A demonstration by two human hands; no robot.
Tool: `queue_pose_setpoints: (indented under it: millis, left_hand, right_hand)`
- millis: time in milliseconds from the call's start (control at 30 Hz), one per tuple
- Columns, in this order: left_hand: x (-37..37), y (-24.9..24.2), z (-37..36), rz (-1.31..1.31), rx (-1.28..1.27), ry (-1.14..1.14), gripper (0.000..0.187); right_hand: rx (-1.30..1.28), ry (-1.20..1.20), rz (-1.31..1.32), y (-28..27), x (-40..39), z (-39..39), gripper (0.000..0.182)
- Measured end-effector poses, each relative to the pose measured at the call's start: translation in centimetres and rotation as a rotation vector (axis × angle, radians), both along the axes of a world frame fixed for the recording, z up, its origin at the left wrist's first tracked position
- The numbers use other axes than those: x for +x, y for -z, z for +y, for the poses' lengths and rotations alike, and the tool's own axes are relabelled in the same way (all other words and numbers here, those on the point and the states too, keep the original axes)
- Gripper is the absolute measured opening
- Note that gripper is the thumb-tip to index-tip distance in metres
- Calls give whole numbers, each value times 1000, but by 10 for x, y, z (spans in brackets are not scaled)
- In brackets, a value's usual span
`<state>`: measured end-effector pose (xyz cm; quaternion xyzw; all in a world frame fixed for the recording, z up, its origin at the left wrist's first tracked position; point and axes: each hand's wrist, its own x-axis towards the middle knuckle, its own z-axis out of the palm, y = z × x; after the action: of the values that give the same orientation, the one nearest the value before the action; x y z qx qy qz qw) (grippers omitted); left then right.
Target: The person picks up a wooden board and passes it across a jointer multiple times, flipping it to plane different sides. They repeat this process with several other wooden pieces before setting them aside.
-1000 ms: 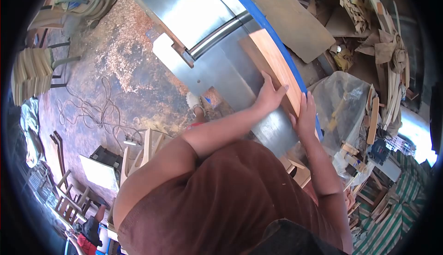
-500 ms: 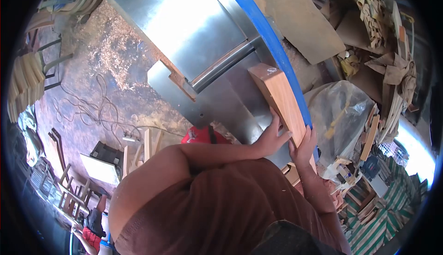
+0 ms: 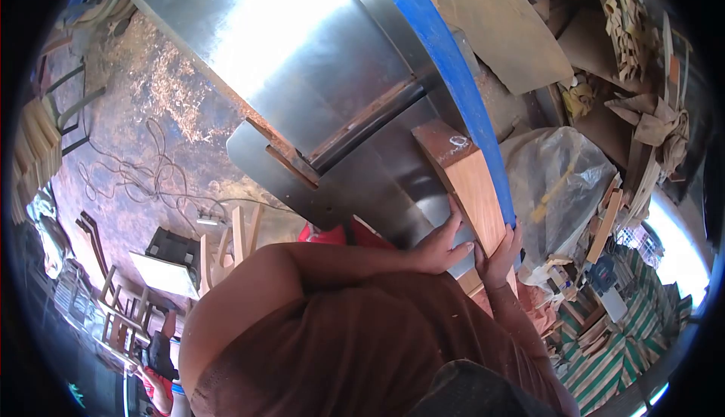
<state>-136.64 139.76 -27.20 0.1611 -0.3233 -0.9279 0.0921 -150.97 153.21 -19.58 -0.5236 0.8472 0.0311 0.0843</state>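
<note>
A long reddish-brown wooden block (image 3: 480, 194), with a white chalk mark on its far end, lies on the metal machine table (image 3: 359, 190) against the blue guide rail (image 3: 462, 77). My left hand (image 3: 444, 245) is pressed to the block's left side, its fingers along the wood and its thumb near the top edge. At the near end, my right hand (image 3: 500, 257) grips the block, thumb on the left and fingers around the right side. Beyond the block's far end, a dark slot with a cylinder (image 3: 370, 130) crosses the table.
Wood shavings (image 3: 170, 89) and a looped cable (image 3: 151, 172) cover the floor at the left. Stacked boards (image 3: 36, 145) stand at the far left. Plastic sheeting (image 3: 555, 183) and wood scraps lie right of the rail. Another person in red (image 3: 156, 387) is at the lower left.
The view has shifted, and the machine table and block appear slightly lower and larger. The cylinder in the slot looks darker. Both hands remain on the block.
</note>
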Motion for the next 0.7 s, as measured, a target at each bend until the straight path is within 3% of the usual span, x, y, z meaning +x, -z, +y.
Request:
queue_pose_setpoints:
  millis: [267,433,567,700]
  left_hand:
    - [-3,-9,-2,-34,1,-18,102]
    - [-15,-5,14,-135,-135,-46,110]
    - [-27,-18,13,-70,-81,-201,117]
    - [-33,-41,23,-174,13,-322,121]
  right_hand:
    - [-42,37,-18,-2,0,-2,71]
    - [-63,111,-43,-8,1,-2,75]
    - [-86,131,-70,-8,1,-5,80]
    - [-122,80,-55,-10,4,2,86]
